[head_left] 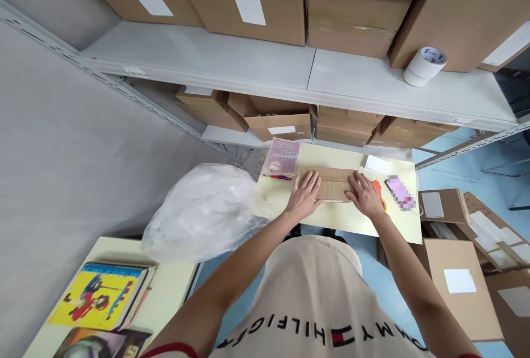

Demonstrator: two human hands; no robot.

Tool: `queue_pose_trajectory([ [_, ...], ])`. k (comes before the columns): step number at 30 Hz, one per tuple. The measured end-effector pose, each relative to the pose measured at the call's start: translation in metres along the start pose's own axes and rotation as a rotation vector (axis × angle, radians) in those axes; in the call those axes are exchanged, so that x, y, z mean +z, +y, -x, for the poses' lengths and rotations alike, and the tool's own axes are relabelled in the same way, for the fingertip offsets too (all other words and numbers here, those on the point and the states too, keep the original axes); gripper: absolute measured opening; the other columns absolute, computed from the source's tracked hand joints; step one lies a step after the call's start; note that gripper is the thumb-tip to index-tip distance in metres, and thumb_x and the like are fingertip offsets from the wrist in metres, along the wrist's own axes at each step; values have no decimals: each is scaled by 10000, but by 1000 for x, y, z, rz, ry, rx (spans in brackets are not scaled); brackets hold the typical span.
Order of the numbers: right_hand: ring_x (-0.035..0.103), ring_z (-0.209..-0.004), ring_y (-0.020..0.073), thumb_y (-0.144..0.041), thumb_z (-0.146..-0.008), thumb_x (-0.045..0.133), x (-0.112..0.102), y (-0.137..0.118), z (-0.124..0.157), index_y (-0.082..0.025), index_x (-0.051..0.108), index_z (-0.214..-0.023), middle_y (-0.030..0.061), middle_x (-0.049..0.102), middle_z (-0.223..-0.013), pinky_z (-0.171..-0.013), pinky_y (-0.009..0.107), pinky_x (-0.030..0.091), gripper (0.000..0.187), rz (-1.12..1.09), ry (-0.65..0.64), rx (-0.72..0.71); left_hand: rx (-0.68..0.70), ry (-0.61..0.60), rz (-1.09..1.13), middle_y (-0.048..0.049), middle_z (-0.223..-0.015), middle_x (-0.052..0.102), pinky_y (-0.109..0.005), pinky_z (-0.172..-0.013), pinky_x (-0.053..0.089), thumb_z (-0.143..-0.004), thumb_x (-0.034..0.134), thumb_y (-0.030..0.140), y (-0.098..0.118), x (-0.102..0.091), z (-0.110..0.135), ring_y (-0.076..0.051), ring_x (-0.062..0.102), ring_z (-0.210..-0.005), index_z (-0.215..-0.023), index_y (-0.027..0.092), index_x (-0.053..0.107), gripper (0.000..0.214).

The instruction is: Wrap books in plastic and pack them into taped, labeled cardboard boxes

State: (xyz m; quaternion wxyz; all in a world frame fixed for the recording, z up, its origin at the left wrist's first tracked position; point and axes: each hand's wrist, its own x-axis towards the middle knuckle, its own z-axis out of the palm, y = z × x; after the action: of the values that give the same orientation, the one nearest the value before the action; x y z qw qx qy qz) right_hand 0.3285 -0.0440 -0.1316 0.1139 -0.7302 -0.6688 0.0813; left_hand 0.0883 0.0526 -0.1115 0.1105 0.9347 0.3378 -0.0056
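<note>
A small flat cardboard box [334, 184] lies lengthwise on the pale yellow table [327, 155] in front of me. On its left end rests my left hand [305, 195], open, fingers stretched over the top and thumb near the front edge. My right hand [366, 195] lies open on the right end, its fingers spread over the cardboard. Beside my right hand, partly covered by it, is an orange and yellow item [377, 188] whose kind I cannot make out. A purple-covered booklet [282, 156] and a purple pen [278, 177] lie left of the box.
A blurred pink phone [400, 192] and a small white box [377, 165] lie at the table's right. Left stands a large bag of white packing material [202, 209]. Tape rolls [424, 65] sit on the shelf [265, 63] ahead. Cartons [459, 275] are stacked right; books [99, 294] lie lower left.
</note>
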Motion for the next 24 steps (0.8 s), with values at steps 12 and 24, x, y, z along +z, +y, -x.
queue_pose_trajectory([
  [12,379,-1412,355,-492,-992,311,35,29,42,-109,244,-1544,251,359,-1547,-1059,529,406,675,-121,178,289,-5,18,46,-167,-1603,321,-469,-1229,199,-956,467,425,1,15,-8,-294,281,-1503,-1531,80,357,680],
  [24,634,-985,354,-343,-790,588,64,43,38,-128,674,-951,166,674,-825,-1013,516,380,282,-275,-85,943,17,39,47,-159,-1585,364,-481,-1224,205,-952,488,433,-1,20,-10,-298,314,-1489,-1526,112,380,666],
])
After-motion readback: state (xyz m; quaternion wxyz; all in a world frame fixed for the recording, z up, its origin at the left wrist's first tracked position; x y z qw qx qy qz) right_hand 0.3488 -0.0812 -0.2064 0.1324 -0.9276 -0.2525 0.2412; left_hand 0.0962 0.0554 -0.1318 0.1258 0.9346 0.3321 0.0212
